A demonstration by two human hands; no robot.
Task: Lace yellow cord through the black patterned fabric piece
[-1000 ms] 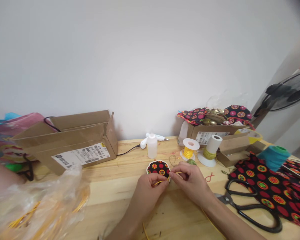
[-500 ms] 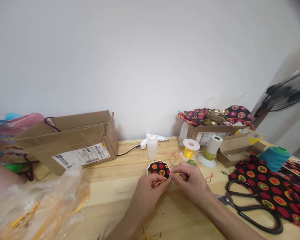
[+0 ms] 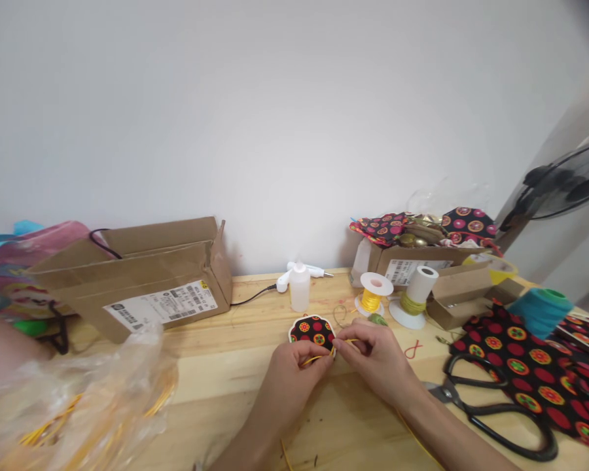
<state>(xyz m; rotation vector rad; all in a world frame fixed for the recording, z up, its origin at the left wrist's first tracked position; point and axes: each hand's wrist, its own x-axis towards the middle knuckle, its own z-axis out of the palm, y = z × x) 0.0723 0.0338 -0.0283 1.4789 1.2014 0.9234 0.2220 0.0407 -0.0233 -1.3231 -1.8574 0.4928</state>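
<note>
left hand (image 3: 294,369) pinches yellow cord (image 3: 319,356) | right hand (image 3: 373,353) grips its other end, keeping it taut against patterned fabric disc (image 3: 313,329)

2 hands (image 3: 294,373) (image 3: 373,356), 2 spools (image 3: 373,292) (image 3: 415,294), 1 scissors (image 3: 500,409), 1 glue bottle (image 3: 299,288), 3 cardboard boxes (image 3: 142,281) (image 3: 417,261) (image 3: 464,288).

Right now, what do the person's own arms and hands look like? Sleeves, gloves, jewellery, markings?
Both the left hand and the right hand are bare: no gloves, and no rings visible on the fingers that show. The forearms are uncovered as far as the bottom edge of the picture, with no sleeve or cuff in view. No watch, bracelet or band at either wrist, and no markings can be made out.
</note>
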